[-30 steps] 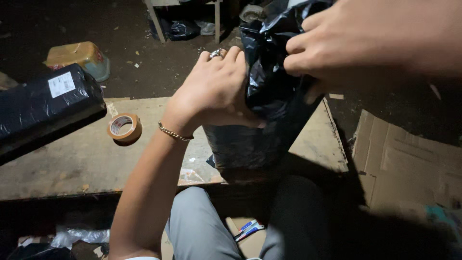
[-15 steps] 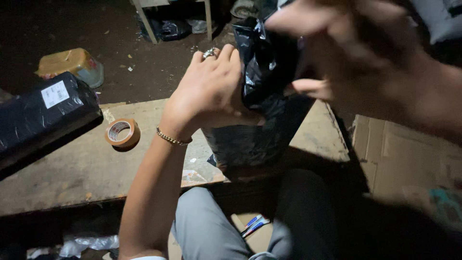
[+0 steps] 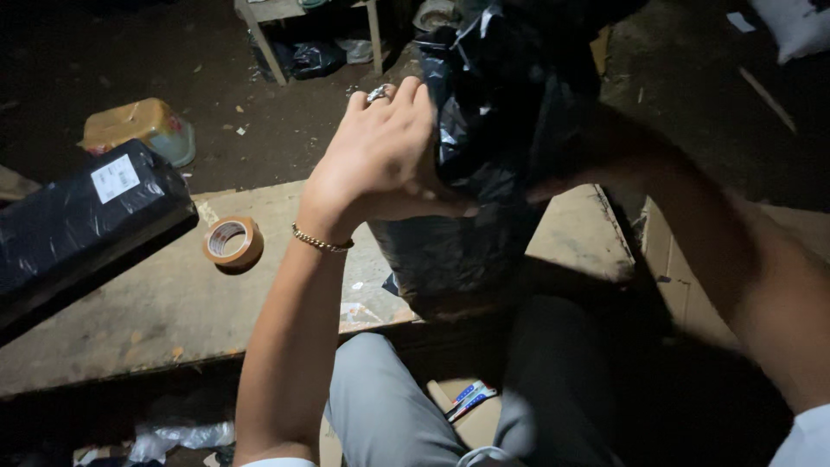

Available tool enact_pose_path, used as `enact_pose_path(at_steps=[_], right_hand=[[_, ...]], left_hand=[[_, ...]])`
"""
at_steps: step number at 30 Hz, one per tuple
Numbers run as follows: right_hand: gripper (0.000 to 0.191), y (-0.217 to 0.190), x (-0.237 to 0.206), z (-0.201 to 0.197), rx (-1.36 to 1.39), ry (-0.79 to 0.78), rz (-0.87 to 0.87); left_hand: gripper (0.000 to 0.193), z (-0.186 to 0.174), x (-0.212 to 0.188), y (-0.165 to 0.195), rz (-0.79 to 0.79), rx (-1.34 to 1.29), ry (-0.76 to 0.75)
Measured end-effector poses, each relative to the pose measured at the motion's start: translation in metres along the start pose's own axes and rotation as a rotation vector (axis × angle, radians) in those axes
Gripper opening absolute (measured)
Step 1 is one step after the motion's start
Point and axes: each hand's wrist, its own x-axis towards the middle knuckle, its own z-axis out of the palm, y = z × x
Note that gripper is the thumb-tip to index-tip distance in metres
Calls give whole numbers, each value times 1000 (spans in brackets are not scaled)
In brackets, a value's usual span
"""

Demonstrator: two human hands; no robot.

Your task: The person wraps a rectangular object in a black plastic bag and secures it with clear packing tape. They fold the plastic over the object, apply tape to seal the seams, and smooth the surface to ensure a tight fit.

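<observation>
At centre frame the left hand (image 3: 380, 156) clenches the black bag (image 3: 484, 173) standing on the bench (image 3: 130, 303), its top unsealed, tape (image 3: 233, 243) untouched; the right hand's grip cannot be told.

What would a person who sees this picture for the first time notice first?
First, the black plastic bag standing on the wooden board in the middle, with the left hand pressed against its side. The right hand is hidden behind the bag. To the left lie a roll of brown tape and a long black-wrapped parcel.
</observation>
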Motion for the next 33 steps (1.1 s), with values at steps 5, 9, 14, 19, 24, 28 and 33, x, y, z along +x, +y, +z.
enact_pose_path(at_steps=[5,9,14,19,24,28,33], right_hand=[[85,-26,0,-2,-261,-2,-210],[81,-34,-3,2,-274,85,-68],[62,-27,12,10,-103,193,-146],[57,-14,14,8,-99,198,-8],[70,4,26,-4,11,125,-360],[73,13,38,-15,-496,177,-182],[89,2,33,-26,-415,176,178]], left_hand=[[125,4,3,-4,-59,31,-117],[123,5,4,-3,-76,19,-133],[120,5,1,-4,-66,60,-133],[120,5,3,-4,-72,36,-134],[123,-1,4,-1,-32,41,-55],[121,-7,4,2,-101,8,-191],[127,-9,2,4,-63,-43,-90]])
